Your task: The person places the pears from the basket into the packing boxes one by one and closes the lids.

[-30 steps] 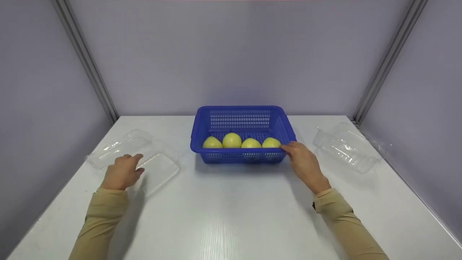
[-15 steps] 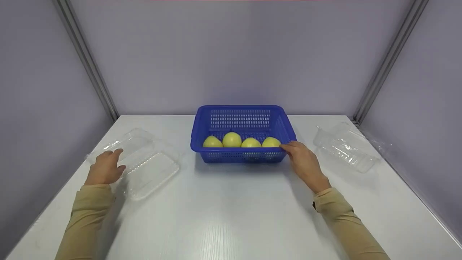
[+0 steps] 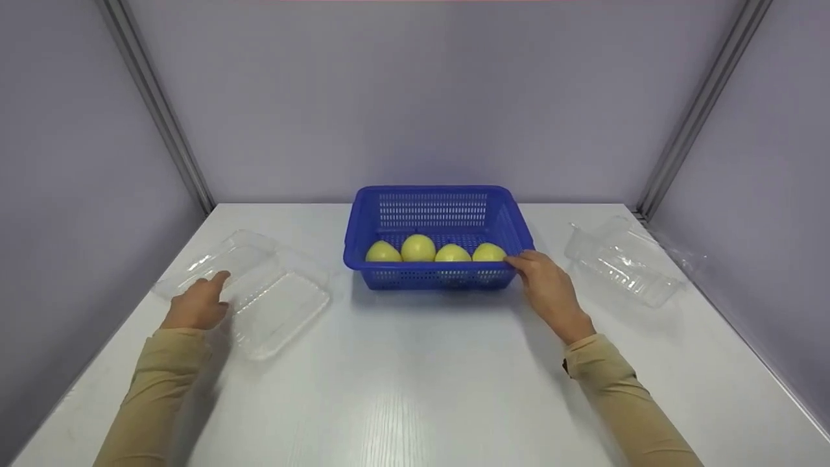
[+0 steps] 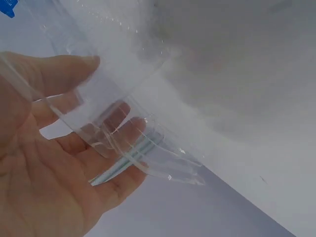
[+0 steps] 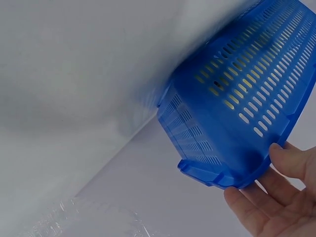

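Left hand (image 3: 194,305) grips the near edge of the open clear clamshell box (image 3: 259,292) at the left of the white table (image 3: 415,389), thumb over the rim and fingers (image 4: 116,148) under it. Right hand (image 3: 548,288) holds the near right corner of the blue basket (image 3: 431,214), which carries four yellow fruits (image 3: 434,251) along its near wall. Handling the thin box well likely means a light pinch, kept level. Another clear box (image 3: 619,259) lies at the far right.
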### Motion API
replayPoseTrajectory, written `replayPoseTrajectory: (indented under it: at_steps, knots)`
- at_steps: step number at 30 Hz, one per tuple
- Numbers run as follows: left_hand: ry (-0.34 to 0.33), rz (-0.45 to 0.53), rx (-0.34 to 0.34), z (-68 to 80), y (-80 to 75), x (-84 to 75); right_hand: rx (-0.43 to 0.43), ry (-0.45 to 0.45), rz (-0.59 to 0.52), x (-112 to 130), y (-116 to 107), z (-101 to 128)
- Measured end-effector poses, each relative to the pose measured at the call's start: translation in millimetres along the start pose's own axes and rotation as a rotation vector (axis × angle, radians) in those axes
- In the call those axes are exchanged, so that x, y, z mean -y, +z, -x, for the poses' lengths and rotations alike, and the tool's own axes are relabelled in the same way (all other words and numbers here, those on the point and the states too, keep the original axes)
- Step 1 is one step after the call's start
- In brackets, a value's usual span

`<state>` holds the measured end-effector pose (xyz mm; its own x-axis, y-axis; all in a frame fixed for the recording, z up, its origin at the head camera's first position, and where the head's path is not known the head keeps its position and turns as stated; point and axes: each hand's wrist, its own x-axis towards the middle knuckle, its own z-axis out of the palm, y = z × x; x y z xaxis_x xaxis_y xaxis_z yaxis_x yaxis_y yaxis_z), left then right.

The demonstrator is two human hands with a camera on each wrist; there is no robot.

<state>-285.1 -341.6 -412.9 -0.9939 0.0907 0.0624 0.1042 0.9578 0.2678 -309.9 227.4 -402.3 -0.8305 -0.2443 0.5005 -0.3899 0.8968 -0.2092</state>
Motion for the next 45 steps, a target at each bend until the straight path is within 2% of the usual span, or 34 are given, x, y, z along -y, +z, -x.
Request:
replayPoseTrajectory:
  at_steps: [3,7,10,14,19,30,40,45]
  knots:
    - [0.04,0.06,0.061,2.0,-1.8,-3.3,0.019,0.008,-0.005,0,1,0]
    - [0.031,0.134,0.19,5.4,-7.2,-12.5,0.027,0.014,-0.01,0,1,0]
    - [0.014,0.152,0.27,8.6,-10.5,-22.7,0.019,0.014,-0.009,-1,0,0]
    - [0.025,0.144,0.339,11.9,-11.3,-37.1,0.001,0.007,-0.013,-4,0,2]
    - [0.059,0.157,0.364,11.8,-7.1,-55.2,-0.014,-0.005,-0.018,-4,-1,1]
    - [0.104,0.283,0.404,17.6,6.3,-92.4,0.022,0.014,-0.011,-1,-1,-1]
    - [0.041,0.421,0.467,18.2,17.4,-120.7,0.024,0.008,-0.012,0,-1,0]
    - [0.023,0.435,0.491,16.6,21.8,-132.5,-0.009,-0.017,0.003,-2,0,0]
